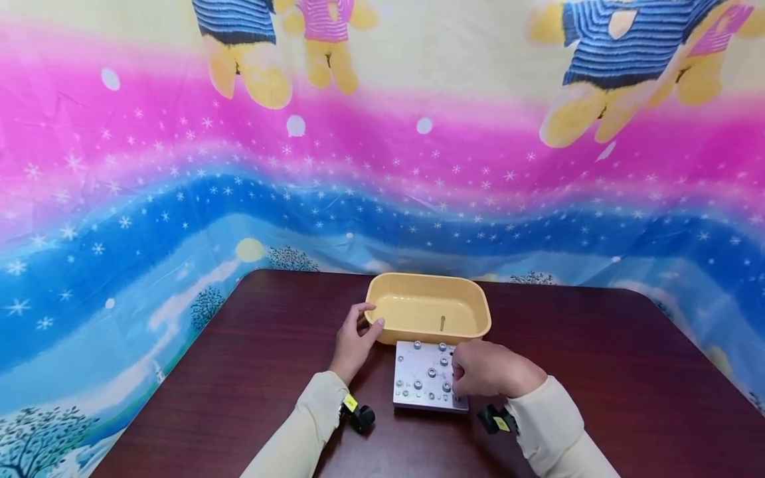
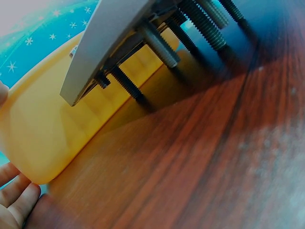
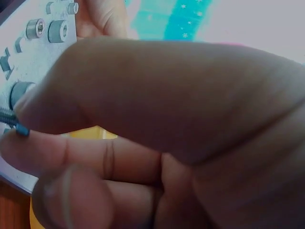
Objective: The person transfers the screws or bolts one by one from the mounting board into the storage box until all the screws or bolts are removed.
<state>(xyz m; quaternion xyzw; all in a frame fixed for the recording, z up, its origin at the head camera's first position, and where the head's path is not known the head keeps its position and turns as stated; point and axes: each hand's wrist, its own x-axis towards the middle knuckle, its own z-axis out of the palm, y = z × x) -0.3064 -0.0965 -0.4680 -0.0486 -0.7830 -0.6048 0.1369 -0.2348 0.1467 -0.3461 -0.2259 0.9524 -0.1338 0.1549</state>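
In the head view my left hand point(image 1: 352, 342) holds the left front corner of a yellow plastic tub point(image 1: 378, 334), with thumb and fingers at its rim. A metal plate point(image 1: 412, 366) with several socket-head screws in it stands in front of the tub. Beneath the plate, threaded shanks point(image 2: 159, 45) point down toward the table in the left wrist view. At the plate's right edge is my right hand point(image 1: 490, 368). Its thumb and index finger pinch a small screw point(image 3: 7, 116), mostly hidden by the fingertips, close over the plate.
One long screw point(image 1: 443, 323) lies inside the tub. The dark wooden table point(image 1: 597, 372) extends to both sides, and a printed cloth point(image 1: 382, 166) hangs behind its far edge. Each wrist wears a small black camera, such as the left camera point(image 1: 361, 418).
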